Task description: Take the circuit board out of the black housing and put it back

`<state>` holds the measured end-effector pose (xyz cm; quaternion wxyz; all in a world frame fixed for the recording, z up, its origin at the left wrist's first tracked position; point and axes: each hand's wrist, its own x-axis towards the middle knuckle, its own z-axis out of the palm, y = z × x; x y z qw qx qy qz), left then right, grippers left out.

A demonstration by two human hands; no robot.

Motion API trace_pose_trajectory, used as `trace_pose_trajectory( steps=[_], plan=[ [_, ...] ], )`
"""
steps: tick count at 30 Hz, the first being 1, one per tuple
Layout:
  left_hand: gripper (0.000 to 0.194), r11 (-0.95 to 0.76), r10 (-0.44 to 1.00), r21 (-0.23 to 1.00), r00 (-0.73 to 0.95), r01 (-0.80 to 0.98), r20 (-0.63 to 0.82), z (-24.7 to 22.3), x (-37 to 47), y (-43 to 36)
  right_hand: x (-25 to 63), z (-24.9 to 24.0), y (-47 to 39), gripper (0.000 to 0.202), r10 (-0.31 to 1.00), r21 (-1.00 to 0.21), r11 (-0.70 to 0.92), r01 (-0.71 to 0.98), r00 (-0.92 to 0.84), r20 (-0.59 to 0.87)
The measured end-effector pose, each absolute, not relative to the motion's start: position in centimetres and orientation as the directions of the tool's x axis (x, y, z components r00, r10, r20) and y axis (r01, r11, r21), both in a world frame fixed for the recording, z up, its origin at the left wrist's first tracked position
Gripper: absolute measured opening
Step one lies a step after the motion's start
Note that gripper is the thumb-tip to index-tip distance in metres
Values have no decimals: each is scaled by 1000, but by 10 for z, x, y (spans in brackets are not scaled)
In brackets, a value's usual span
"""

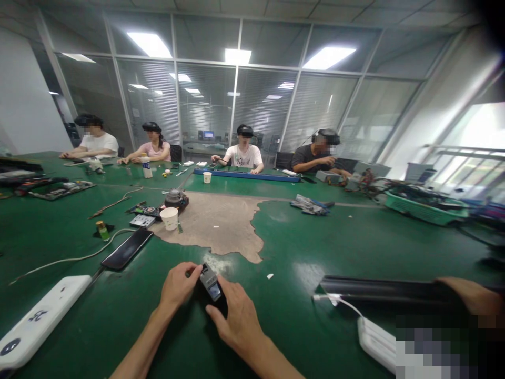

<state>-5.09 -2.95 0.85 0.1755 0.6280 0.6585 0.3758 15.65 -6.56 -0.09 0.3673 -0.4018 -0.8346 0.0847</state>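
A small oblong grey-and-black device [210,281] with a shiny pale square on its top is held just above or on the green table; I cannot tell which. My left hand [178,284] pinches its far left end between thumb and fingers. Along the device's right side, my right hand [239,310] is closed, thumb at the near end and fingers at the far side. My fingers partly cover the device, and its underside is hidden.
A phone [128,248] and white power strip [43,321] lie left. A paper cup [169,218] stands beside dismantled parts. Gloves [311,204] lie ahead; a green basket [426,209] is right. Another person's hand [469,293] rests on a long black piece [379,289]. Several people sit opposite.
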Motion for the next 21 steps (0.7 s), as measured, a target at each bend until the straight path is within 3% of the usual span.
trace_pose_trajectory(
  steps=[4,9,14,21],
  plan=[
    [47,-33,958,766,-197,642,206,10,-55,-28,155,-6,-64,61,711,-456,681,573,-368,599],
    [62,112,944,898,-327,425,37,3,-60,-27,154,4,-61,56,802,-606,579,545,-248,543],
    [65,110,949,937,-316,332,1,-3,-61,-25,163,22,-53,54,835,-698,530,482,-156,527],
    [64,126,964,947,-263,297,-46,-6,-59,-22,184,8,-24,53,861,-695,440,569,-48,507]
  ],
)
